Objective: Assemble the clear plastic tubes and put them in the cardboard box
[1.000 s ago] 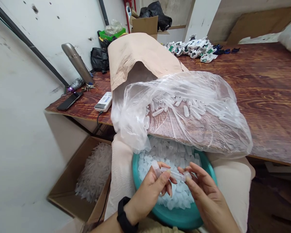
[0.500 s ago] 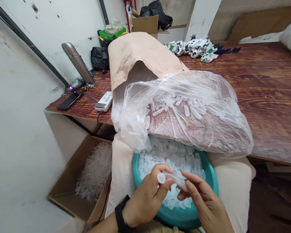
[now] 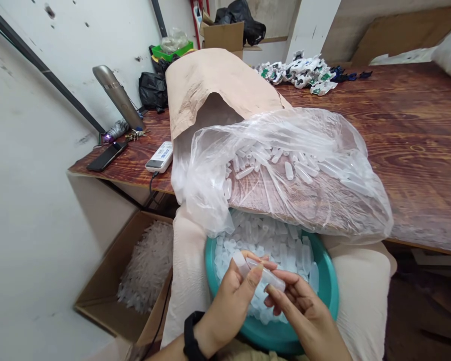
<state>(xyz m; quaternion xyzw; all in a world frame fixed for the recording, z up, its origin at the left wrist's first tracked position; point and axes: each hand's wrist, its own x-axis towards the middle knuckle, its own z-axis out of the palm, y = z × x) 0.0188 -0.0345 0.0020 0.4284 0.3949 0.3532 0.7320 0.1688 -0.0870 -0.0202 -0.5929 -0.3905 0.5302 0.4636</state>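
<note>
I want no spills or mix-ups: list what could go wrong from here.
1. The tube between the left hand and right hand could slip and be lost among the pale pieces in the basin.
2. The bag drapes over the edge of the table; a tug might spill its loose tubes.
3. The phone lies near the table's edge and might be knocked off.

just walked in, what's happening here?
A person's left hand holds a translucent tube and a second translucent piece; the right hand has the tube's far end between thumb and finger. Both hands are over a teal basin holding many similar pieces. More show at the clear plastic bag on the table.
</note>
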